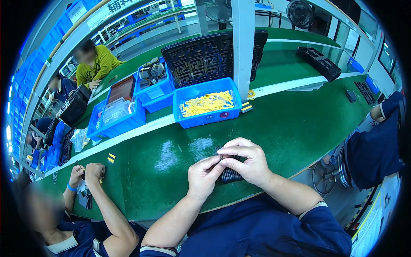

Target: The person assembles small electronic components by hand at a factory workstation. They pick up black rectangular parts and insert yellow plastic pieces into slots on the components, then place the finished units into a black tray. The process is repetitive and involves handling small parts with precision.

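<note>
My left hand (203, 176) and my right hand (249, 162) meet over the green worktop (147, 180). Thumbs and fingertips of both are pinched together at one spot, and whatever sits between them is too small and covered to name. Just under my hands lies a black ribbed piece or stack of thin black strips (231, 176), mostly hidden by my fingers. Beyond them stands a blue bin (192, 122) holding a heap of small yellow strips (207, 104).
A white post (242, 51) rises behind the bin, beside a large black moulded tray (199, 60). Further blue bins (156, 103) stand to the left. A co-worker's hands (93, 172) handle small parts at the left, near yellow-and-black pieces (111, 158). Another person (374, 145) is at right.
</note>
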### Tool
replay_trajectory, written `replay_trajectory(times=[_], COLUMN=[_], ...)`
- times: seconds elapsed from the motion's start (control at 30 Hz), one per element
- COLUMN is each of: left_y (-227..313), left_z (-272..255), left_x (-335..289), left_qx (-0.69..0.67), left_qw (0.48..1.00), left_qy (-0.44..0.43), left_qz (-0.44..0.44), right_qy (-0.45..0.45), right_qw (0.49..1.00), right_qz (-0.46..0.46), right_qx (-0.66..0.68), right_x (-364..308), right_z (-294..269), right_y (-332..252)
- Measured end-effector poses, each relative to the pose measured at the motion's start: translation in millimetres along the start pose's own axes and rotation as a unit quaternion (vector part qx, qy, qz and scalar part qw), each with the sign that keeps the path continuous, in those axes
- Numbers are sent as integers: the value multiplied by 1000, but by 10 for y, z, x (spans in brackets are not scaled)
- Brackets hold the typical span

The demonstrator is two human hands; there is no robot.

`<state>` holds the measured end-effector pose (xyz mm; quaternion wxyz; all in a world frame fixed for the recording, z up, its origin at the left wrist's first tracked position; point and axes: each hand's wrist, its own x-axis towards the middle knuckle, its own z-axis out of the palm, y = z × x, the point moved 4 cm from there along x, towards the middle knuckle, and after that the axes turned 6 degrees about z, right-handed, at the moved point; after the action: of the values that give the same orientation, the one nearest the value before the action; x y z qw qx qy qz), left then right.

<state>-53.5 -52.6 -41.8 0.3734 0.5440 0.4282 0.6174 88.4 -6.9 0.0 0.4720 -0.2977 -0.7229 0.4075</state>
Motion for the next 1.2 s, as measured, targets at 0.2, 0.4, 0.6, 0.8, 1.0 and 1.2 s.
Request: replay_trajectory(times=[0.2, 0.4, 0.6, 0.8, 1.0, 1.2], left_y=[-38, -48, -48, -97, -102, -21], left_z=[0, 17, -1, -10, -14, 35], left_x=[-33, -37, -26, -30, -31, -29], left_qx=[-29, -87, -53, -49, -47, -94], left_qw=[999, 995, 998, 998, 997, 994], left_qy=[14, 23, 11, 24, 22, 29], left_qz=[-22, -41, -23, -35, -54, -36], right_qy=[6, -1, 8, 39, 45, 33], right_qw=[1000, 999, 1000, 999, 999, 999], right_qz=[19, 18, 12, 11, 6, 10], right_qx=[7, 28, 15, 15, 21, 38], right_x=[-2, -2, -6, -19, -24, -22], right_z=[-22, 4, 13, 1, -7, -13], right_y=[22, 35, 38, 25, 34, 77])
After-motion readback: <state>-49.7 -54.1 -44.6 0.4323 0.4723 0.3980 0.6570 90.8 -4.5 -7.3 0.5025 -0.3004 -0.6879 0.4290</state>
